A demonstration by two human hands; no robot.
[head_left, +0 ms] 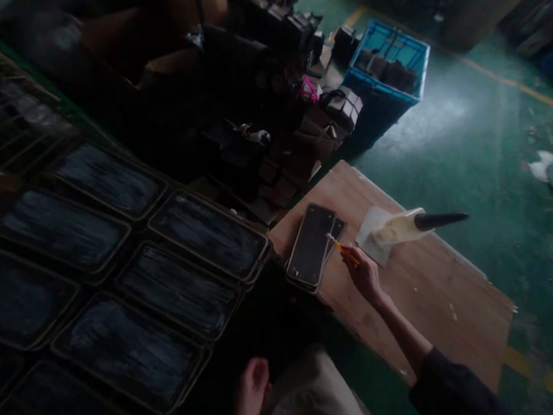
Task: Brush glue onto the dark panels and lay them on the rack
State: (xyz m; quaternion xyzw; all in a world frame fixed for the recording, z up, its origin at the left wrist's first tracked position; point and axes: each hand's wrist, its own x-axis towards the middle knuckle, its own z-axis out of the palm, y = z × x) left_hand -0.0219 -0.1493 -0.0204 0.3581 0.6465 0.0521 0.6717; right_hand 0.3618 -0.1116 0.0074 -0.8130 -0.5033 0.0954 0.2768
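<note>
My right hand (362,269) is closed around a small brush (342,249) with a yellow-orange handle and a pale tip. The tip is over a dark rectangular panel (313,242) with rounded corners and small marks at its corners. A second dark panel (339,225) lies partly under the first. Both lie at the near left end of a wooden board (430,290). Beyond my right hand, a whitish bottle (399,228) with a long dark nozzle stands on a pale sheet (369,223). My left hand (253,390) is held low by my lap, fingers curled, with nothing visible in it.
Rows of dark rectangular panels (127,348) with streaky whitish surfaces fill the left side. A blue crate (382,79) with dark pieces stands beyond the board on the green floor (449,148). Cluttered dark boxes (278,177) lie behind. Much of the scene is dim and blurred.
</note>
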